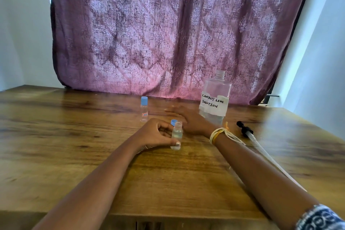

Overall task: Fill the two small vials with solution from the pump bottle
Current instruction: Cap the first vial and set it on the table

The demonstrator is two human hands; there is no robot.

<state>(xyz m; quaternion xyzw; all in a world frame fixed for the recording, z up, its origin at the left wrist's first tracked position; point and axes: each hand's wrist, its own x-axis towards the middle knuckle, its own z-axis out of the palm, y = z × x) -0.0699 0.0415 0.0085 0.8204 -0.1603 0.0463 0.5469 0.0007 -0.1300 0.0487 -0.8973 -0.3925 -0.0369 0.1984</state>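
Right sleeve: a blue and white patterned cuff, in the lower right corner of the frame.
Wooden table: it fills the lower half of the frame; both forearms reach over it from the bottom edge.
Left hand: in the middle of the frame, the fingers curled and closed on the open vial, the thumb pressing low on its side.
Open vial: a small clear vial without cap, upright on the table, with clear liquid inside; it stands just right of the left hand.
Blue cap: directly behind the open vial, between the two hands; I cannot tell if a finger touches it.
Right hand: flat on the table with palm down and fingers stretched out toward the left, gripping nothing; yellow and white threads are tied on the wrist.
Pump head: black, with a long clear tube, lying on the table right of the right wrist, apart from the bottle.
Capped vial: upright with a blue cap, behind the left hand, touched by nothing.
Pump bottle: clear, neck open, upright behind the right hand; its white label reads "CONTACT LENS SOLUTION".
Curtain: purple, patterned, across the upper frame behind the table.
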